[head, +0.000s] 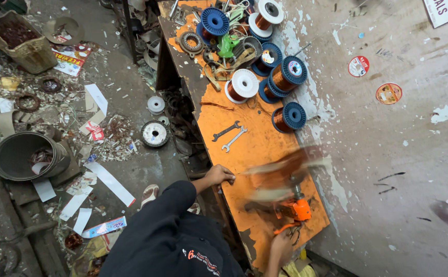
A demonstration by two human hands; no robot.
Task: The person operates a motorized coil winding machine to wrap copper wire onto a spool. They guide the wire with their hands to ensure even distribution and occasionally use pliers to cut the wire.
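My left hand (220, 175) rests on the near edge of the orange workbench (257, 138), fingers curled over it. My right hand (280, 247) is closed on the crank handle of a small orange hand winder (297, 209) fixed to the bench's end. A blurred, spinning form (280, 172) turns just beyond the winder. Two spanners (230, 135) lie on the bench past my left hand. Several spools of copper wire with blue (288, 117) and white (242, 85) flanges stand further along.
A plastered wall (388, 154) with round stickers runs along the bench's far side. The floor on the other side is littered with paper strips, scrap metal rings, a grey bucket (23, 156) and a basket (21, 43). A sandalled foot (149, 195) shows below the bench.
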